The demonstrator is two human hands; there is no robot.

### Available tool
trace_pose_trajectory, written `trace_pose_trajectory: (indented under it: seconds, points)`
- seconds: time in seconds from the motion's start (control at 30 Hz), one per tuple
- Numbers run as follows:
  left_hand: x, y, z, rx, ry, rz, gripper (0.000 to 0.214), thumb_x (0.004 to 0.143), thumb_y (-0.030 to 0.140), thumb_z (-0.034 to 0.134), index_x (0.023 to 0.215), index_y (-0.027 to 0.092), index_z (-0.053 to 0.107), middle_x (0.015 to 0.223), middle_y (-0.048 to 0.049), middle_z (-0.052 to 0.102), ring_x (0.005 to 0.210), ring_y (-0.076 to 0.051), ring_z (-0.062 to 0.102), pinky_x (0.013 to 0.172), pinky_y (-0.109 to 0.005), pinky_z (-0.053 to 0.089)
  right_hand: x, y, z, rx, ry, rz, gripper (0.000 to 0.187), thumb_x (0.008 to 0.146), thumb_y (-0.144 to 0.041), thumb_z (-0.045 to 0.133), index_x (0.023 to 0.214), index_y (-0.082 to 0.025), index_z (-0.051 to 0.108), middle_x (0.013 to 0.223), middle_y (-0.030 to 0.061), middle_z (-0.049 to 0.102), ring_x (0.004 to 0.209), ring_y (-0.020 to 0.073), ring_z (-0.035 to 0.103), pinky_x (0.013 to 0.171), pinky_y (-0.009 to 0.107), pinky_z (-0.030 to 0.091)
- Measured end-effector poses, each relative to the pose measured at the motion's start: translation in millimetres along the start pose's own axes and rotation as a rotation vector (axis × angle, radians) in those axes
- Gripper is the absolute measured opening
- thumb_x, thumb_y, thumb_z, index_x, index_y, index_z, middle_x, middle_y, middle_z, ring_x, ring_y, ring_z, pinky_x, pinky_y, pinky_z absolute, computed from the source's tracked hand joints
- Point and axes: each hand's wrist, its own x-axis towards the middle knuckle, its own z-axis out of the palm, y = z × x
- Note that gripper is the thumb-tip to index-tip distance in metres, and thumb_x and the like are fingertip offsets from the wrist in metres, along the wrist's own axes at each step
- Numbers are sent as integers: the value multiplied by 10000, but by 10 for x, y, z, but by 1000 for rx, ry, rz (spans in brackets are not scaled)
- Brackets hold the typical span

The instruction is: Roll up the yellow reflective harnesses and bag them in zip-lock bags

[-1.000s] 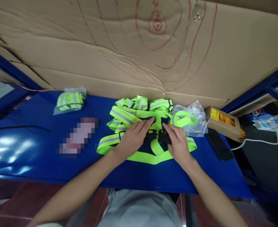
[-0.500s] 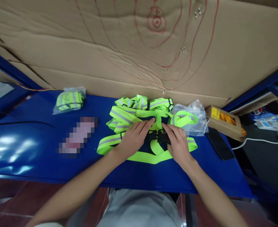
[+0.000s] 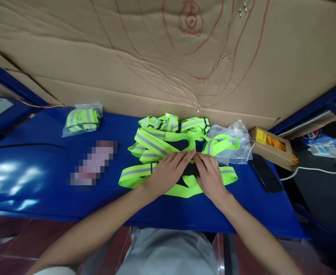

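Black buckle (image 3: 190,169) between both hands, long axis running left to right.
I view the buckle directly between the left hand (image 3: 169,170) and the right hand (image 3: 211,175), over the blue table (image 3: 156,217); neither hand is nearer. The right hand is closed, thumb and fingers about the buckle's right end. The left hand lies with fingers slightly bent over the left end; I cannot tell whether it grips, as its back hides the underside. Both hands' fingertips nearly meet at the buckle's far side. The fluorescent strap (image 3: 185,192) passes on its near side.
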Motion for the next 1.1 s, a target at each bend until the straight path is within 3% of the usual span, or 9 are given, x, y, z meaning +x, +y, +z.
trace_pose_trajectory:
  seconds: [0.13,0.27,0.4,0.53,0.67,0.73,0.9,1.0,1.1]
  points:
    - [3,-33,-38,-99,41,-3,767,838,-18,432,1579,154,338,1298,-156,679,1135,-307,670,994,-465,529,51,7,-140,200,-91,13,723,904,-102,603,1568,-204,338,1431,194,564,1329,356,537,1077,545,462]
    - [17,-89,-185,-473,215,27,786,778,21,517,1533,189,379,1273,-120,682,1222,-310,637,1118,-518,469,162,121,-489,425,-214,47,1007,842,-443,821,1637,-273,226,1662,179,364,1564,363,315,1231,589,326]
    - [161,-20,-454,-778,350,5,662,858,82,558,1482,237,401,1273,-93,674,1228,-261,645,1121,-463,481,367,204,-837,520,-335,-22,923,816,-502,837,1588,-296,373,1571,142,532,1498,355,454,1268,653,190]
    - [392,44,-810,-896,414,-33,647,897,262,696,1471,251,397,1287,-116,659,1216,-271,648,1100,-463,487,629,175,-1151,590,-237,85,652,779,-477,867,1343,-241,641,1303,96,720,1249,315,659,1134,502,463]
    - [570,-52,-1116,-1140,205,-30,1038,823,542,794,1621,324,169,1408,-123,627,1242,-287,663,989,-400,555,852,142,-1326,806,-80,244,556,653,-475,938,1095,-225,711,1030,25,755,955,239,723,873,356,588]
    - [652,-130,-1196,-1265,94,-19,1069,817,627,767,1641,329,156,1345,-107,674,1214,-287,688,962,-398,566,942,132,-1325,1002,-18,335,568,593,-470,965,1035,-232,697,1030,17,747,901,226,730,814,350,602]
    - [809,-281,-1132,-1504,-119,-36,695,790,535,846,1360,215,608,1129,-105,750,1057,-281,736,936,-416,575,1086,138,-1201,1434,-34,512,598,526,-406,984,1000,-243,659,922,19,751,789,242,749,740,413,638]
    - [813,-383,-999,-1642,-291,-5,655,725,616,866,1163,161,694,1024,-117,749,879,-242,728,797,-372,585,1095,215,-1106,1536,-192,545,586,558,-365,949,1054,-216,677,815,29,744,757,260,755,697,426,646]
    - [802,-453,-904,-1588,-359,-48,502,759,563,860,991,137,729,860,-68,729,772,-186,695,745,-313,558,1080,312,-991,1574,-238,606,558,592,-286,913,1097,-183,700,697,6,719,626,204,725,571,320,616]
